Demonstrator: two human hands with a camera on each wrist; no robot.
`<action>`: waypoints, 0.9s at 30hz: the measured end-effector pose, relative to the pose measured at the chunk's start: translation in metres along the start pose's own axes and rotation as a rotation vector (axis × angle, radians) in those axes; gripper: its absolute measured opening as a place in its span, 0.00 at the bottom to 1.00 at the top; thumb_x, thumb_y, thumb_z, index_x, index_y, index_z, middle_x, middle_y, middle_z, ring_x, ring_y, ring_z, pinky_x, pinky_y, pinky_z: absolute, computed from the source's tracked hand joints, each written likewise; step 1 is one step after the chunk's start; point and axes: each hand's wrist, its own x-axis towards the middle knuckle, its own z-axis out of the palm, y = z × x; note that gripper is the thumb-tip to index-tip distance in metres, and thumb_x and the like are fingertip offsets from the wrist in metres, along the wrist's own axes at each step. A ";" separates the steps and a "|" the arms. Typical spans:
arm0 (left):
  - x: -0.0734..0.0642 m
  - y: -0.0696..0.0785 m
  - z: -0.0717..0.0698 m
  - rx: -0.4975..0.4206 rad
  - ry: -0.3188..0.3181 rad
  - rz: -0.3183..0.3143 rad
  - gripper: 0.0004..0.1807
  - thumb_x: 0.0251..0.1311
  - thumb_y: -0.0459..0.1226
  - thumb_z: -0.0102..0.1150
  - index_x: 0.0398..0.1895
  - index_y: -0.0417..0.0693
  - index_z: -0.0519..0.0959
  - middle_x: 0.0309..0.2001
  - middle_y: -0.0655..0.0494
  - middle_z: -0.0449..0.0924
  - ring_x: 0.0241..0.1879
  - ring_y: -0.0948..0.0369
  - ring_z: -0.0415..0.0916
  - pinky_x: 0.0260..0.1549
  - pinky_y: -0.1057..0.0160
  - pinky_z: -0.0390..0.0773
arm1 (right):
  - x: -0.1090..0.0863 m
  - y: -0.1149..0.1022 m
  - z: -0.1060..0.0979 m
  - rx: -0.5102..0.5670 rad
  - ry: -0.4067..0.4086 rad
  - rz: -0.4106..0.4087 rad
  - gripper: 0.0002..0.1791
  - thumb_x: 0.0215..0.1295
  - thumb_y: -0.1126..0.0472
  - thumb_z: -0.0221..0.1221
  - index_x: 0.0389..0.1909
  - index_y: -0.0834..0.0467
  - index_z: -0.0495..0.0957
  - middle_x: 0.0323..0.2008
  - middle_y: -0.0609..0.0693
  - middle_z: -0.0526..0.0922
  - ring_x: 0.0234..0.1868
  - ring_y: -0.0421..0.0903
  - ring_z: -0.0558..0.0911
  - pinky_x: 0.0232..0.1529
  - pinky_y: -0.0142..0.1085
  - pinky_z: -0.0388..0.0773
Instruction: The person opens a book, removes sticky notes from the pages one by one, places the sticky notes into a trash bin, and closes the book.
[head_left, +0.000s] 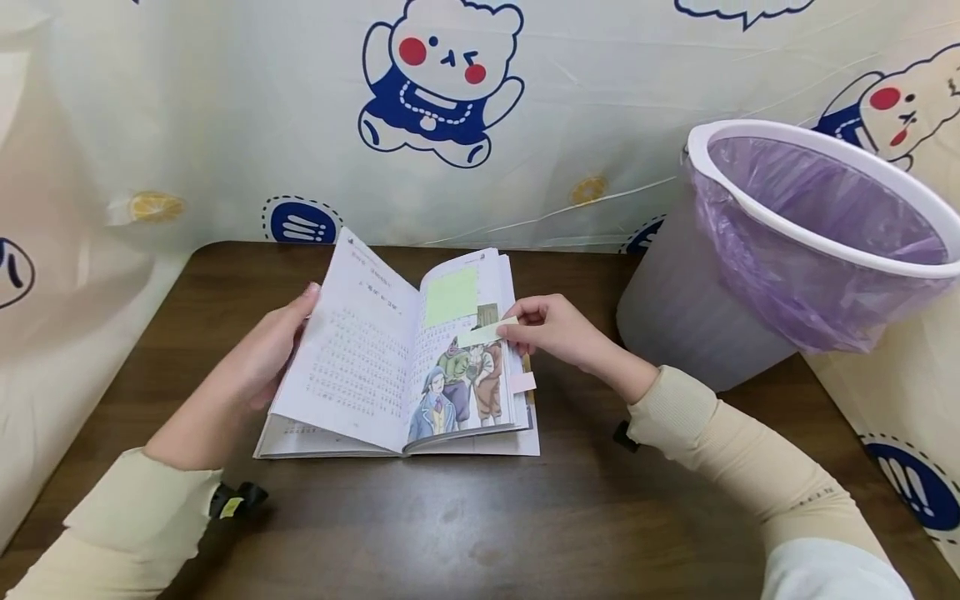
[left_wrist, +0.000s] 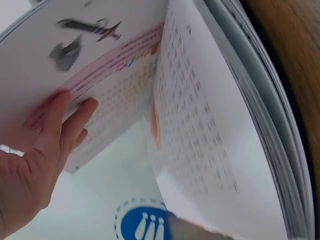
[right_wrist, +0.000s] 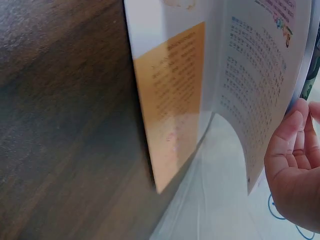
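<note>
An open book [head_left: 352, 367] with printed pages lies on the table. My left hand [head_left: 273, 346] holds its raised left leaves at the outer edge. In the left wrist view, the fingers of the left hand [left_wrist: 47, 160] lie against the underside of a leaf. Over the illustrated right page, my right hand [head_left: 558, 332] pinches a pale sticky note [head_left: 480, 334] between thumb and fingers. A larger green sticky note [head_left: 452, 297] is on the upper part of that page. The right wrist view shows the right hand [right_wrist: 295, 165] beside the lifted leaves; the pale note is hidden there.
A pink tab [head_left: 523, 382] sticks out from the book's right edge. To the right stands a bin [head_left: 675, 308] lined with a purple bag [head_left: 757, 275]. A patterned curtain [head_left: 600, 100] hangs behind the brown table [head_left: 465, 533].
</note>
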 end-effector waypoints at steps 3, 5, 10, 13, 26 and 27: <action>-0.001 -0.005 -0.009 0.004 -0.020 -0.021 0.37 0.81 0.45 0.45 0.84 0.47 0.43 0.48 0.57 0.83 0.40 0.58 0.87 0.36 0.53 0.86 | 0.000 0.004 0.000 -0.006 0.002 0.011 0.06 0.70 0.63 0.65 0.38 0.64 0.84 0.23 0.52 0.79 0.30 0.61 0.77 0.30 0.34 0.76; -0.002 -0.009 -0.014 0.020 -0.028 -0.014 0.40 0.78 0.36 0.49 0.84 0.49 0.39 0.52 0.54 0.82 0.41 0.58 0.87 0.37 0.53 0.86 | 0.000 0.006 0.000 0.002 0.004 0.016 0.06 0.70 0.64 0.65 0.38 0.64 0.84 0.23 0.52 0.79 0.31 0.63 0.77 0.30 0.33 0.76; -0.004 -0.022 -0.026 0.121 0.001 -0.027 0.47 0.76 0.29 0.50 0.83 0.47 0.29 0.65 0.33 0.70 0.39 0.59 0.86 0.35 0.58 0.86 | 0.000 0.012 0.002 0.026 0.000 0.046 0.07 0.70 0.64 0.65 0.40 0.66 0.84 0.23 0.52 0.79 0.28 0.55 0.78 0.31 0.33 0.78; -0.006 -0.027 -0.032 0.195 0.008 -0.081 0.50 0.75 0.30 0.50 0.80 0.43 0.22 0.72 0.23 0.57 0.42 0.55 0.83 0.36 0.62 0.84 | 0.000 0.018 0.004 0.027 -0.007 0.073 0.07 0.70 0.63 0.65 0.40 0.65 0.84 0.23 0.52 0.80 0.28 0.55 0.79 0.31 0.35 0.79; -0.008 -0.006 -0.028 0.445 0.039 -0.069 0.55 0.75 0.45 0.56 0.79 0.41 0.20 0.74 0.39 0.03 0.74 0.30 0.17 0.67 0.27 0.34 | 0.002 0.025 0.007 0.008 -0.032 0.132 0.07 0.70 0.63 0.65 0.42 0.65 0.83 0.26 0.52 0.83 0.26 0.47 0.80 0.40 0.49 0.83; -0.008 -0.002 -0.025 0.457 0.055 -0.046 0.56 0.75 0.45 0.56 0.79 0.43 0.20 0.73 0.42 0.01 0.74 0.30 0.16 0.67 0.28 0.33 | 0.002 0.025 0.008 0.008 -0.034 0.129 0.07 0.70 0.64 0.65 0.41 0.65 0.83 0.26 0.52 0.83 0.26 0.47 0.80 0.39 0.48 0.83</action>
